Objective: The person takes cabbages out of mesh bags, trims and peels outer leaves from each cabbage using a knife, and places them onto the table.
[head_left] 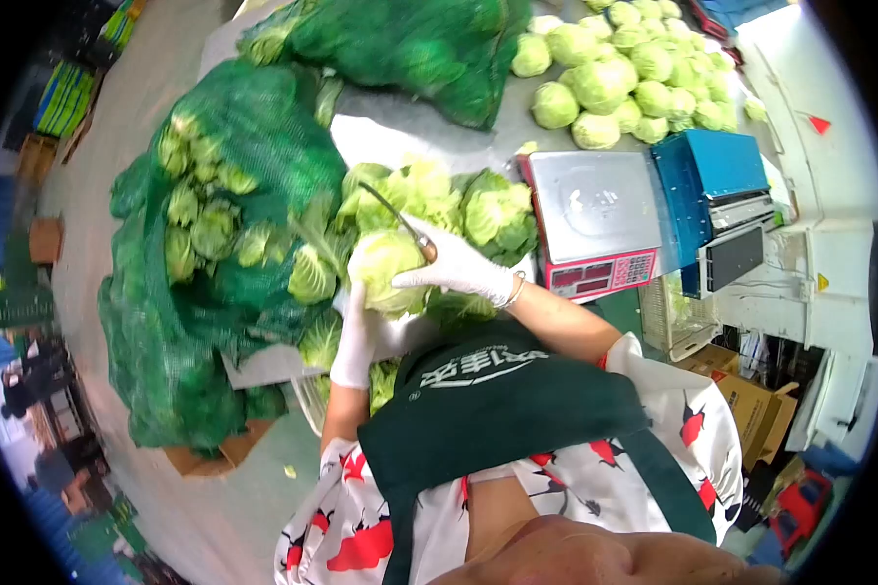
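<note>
A pale green cabbage (388, 265) sits in front of me between my two white-gloved hands. My left hand (355, 336) grips it from the near left side. My right hand (463, 267) is closed around the handle of a knife (396, 209), and its thumb rests against the cabbage. The dark, thin blade points up and away to the left, over loose leaves (424, 190) behind the cabbage. Just right of these leaves lies another cabbage (498, 214) with darker outer leaves. My left fingers are partly hidden.
On the left, a green mesh sack (254, 127) opens on several leafy cabbages (213, 229). Another full sack (410, 49) lies at the back. Trimmed cabbages (605, 83) are piled back right. A red-edged scale (595, 210) and a blue machine (717, 175) stand to the right.
</note>
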### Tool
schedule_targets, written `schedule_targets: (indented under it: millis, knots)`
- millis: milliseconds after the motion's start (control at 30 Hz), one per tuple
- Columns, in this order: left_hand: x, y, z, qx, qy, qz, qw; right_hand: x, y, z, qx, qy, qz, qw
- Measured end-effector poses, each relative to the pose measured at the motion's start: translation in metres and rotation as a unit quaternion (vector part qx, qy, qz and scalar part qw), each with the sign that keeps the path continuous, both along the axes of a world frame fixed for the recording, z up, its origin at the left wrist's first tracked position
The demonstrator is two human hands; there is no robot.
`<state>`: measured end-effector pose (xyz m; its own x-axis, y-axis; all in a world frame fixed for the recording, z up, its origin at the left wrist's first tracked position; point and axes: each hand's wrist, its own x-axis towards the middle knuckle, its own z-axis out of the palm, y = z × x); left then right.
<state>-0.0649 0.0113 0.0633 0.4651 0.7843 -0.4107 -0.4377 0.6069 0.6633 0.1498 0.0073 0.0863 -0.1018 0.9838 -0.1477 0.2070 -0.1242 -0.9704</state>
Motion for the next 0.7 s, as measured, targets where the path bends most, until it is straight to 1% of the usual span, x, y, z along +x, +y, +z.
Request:
schedule_targets:
  millis: [33, 67, 100, 167, 200, 233, 267, 300, 333, 367, 400, 433, 467, 500, 567, 633, 700]
  knots:
    - [-0.003, 0.0, -0.002, 0.021, 0.011, -0.022, 0.999, 0.01, 0.001, 0.019, -0.072, 0.087, 0.012, 0.993]
    - [-0.01, 0.003, -0.025, 0.11, 0.032, -0.082, 0.99, 0.02, 0.001, 0.038, -0.148, 0.166, 0.014, 0.975]
    - [-0.013, 0.003, -0.009, 0.067, 0.093, -0.082, 0.99, 0.031, 0.001, 0.03, -0.223, 0.183, 0.008, 0.957]
    - [-0.016, 0.001, -0.002, 0.156, 0.09, -0.121, 0.976, 0.048, 0.0, -0.01, -0.261, 0.302, -0.061, 0.915]
    - [-0.009, 0.005, 0.006, 0.157, 0.059, -0.135, 0.977, 0.054, 0.002, -0.011, -0.276, 0.358, -0.093, 0.887]
    - [-0.001, 0.008, 0.016, 0.157, 0.028, -0.149, 0.976, 0.063, 0.002, -0.01, -0.261, 0.41, -0.104, 0.868]
    - [0.007, 0.011, 0.023, 0.156, -0.003, -0.161, 0.974, 0.074, 0.005, -0.004, -0.255, 0.429, -0.13, 0.857]
    - [0.015, 0.016, 0.026, 0.154, 0.002, -0.166, 0.974, 0.088, 0.008, 0.005, -0.25, 0.449, -0.154, 0.844]
    - [0.023, 0.02, 0.028, 0.151, 0.007, -0.17, 0.974, 0.109, 0.012, 0.019, -0.267, 0.439, -0.187, 0.837]
    - [0.028, 0.025, 0.031, 0.147, 0.014, -0.174, 0.974, 0.128, 0.024, 0.003, -0.219, 0.432, -0.243, 0.841]
    - [0.031, 0.027, 0.035, 0.165, 0.021, -0.169, 0.971, 0.15, 0.034, 0.019, -0.173, 0.391, -0.266, 0.864]
    - [0.032, 0.029, 0.038, 0.178, 0.053, -0.17, 0.968, 0.172, 0.043, 0.034, -0.128, 0.343, -0.29, 0.884]
    - [0.032, 0.031, 0.04, 0.19, 0.085, -0.171, 0.963, 0.194, 0.053, 0.05, -0.086, 0.291, -0.315, 0.899]
    - [0.033, 0.033, 0.04, 0.202, 0.117, -0.171, 0.957, 0.217, 0.064, 0.055, -0.05, 0.214, -0.33, 0.918]
    - [0.034, 0.038, 0.036, 0.177, 0.147, -0.17, 0.958, 0.249, 0.085, 0.075, 0.013, 0.064, -0.366, 0.928]
    - [0.036, 0.043, 0.034, 0.166, 0.177, -0.174, 0.955, 0.287, 0.109, 0.058, 0.079, -0.019, -0.344, 0.935]
    - [0.042, 0.049, 0.036, 0.167, 0.179, -0.176, 0.953, 0.326, 0.136, 0.028, 0.117, -0.093, -0.348, 0.925]
